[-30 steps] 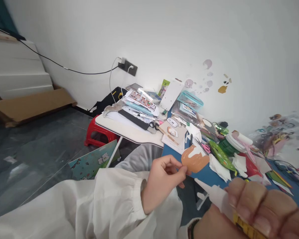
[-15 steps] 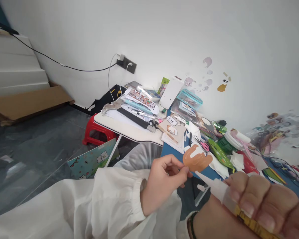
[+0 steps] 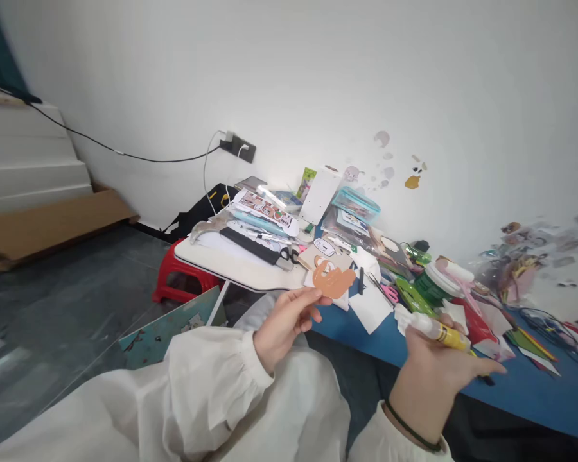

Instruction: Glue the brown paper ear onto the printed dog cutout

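Observation:
My left hand (image 3: 289, 321) pinches the lower edge of a brown paper cutout (image 3: 334, 283). The cutout is held up in front of the table and partly covers a card (image 3: 340, 256) with cartoon drawings. In my right hand (image 3: 431, 366), over the blue tabletop (image 3: 525, 398), is a glue bottle (image 3: 450, 335) with a yellow label and a whitish upper part. The bottle lies across the fingers, with the thumb stretched out to the right. Crumpled white tissue (image 3: 402, 319) is beside the bottle's narrow end. Some fingers of my right hand are hidden by the bottle.
Scissors with pink handles (image 3: 390, 293), a white paper sheet (image 3: 370, 309) and a green tub (image 3: 436, 282) crowd the blue table. A white table (image 3: 221, 260) with papers and a black-handled tool stands left, above a red stool (image 3: 180, 273).
My right hand has moved away from the cutout with the glue bottle, out over the table. My left hand has shifted left with the cutout, and the view has tilted upward.

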Tool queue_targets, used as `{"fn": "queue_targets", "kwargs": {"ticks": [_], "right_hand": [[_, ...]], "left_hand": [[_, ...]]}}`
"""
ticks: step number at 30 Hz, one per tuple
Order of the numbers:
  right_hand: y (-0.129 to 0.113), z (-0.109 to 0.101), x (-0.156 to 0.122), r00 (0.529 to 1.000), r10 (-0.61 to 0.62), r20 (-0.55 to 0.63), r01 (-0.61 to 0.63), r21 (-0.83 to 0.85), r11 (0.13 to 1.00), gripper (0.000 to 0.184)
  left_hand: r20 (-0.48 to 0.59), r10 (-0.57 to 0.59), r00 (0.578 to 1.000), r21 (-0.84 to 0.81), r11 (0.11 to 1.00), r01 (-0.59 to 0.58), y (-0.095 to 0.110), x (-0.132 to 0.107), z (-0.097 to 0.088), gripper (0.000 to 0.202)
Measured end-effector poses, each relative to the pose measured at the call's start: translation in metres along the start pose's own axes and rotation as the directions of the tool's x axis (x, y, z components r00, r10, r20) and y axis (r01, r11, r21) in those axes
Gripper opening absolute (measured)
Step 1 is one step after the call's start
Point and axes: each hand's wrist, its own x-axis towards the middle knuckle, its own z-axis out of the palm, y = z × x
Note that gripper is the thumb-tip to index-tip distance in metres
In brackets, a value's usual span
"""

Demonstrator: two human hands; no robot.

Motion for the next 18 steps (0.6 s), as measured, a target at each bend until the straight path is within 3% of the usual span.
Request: {"fn": "queue_targets", "kwargs": {"ticks": [3,7,13,18], "right_hand": [[0.028,0.004,-0.003,0.983,0.066,-0.171,-0.03,0.204,0.979,0.046],[0.046,0.016,-0.004,0.968,0.168,-0.188,-0.085,0.381,0.921,0.035],[0.035,0.045,-0.001,0.96,0.275,0.047,-0.26,0.507,0.822,0.033],[0.011,0.066,-0.014,0.877,0.288,0.385,-0.452,0.456,0.767,0.029]], "left_hand": [[-0.058,-0.014,0.998,-0.026,1.0,0.012,-0.001,0.007,-0.006,0.022],[-0.113,0.005,0.994,-0.038,0.999,-0.009,0.001,0.012,-0.011,0.026],[-0.125,0.039,0.991,-0.014,0.999,-0.041,0.004,0.012,-0.01,0.028],[-0.108,0.064,0.992,0.007,0.998,-0.064,0.005,0.011,-0.01,0.027]]}}
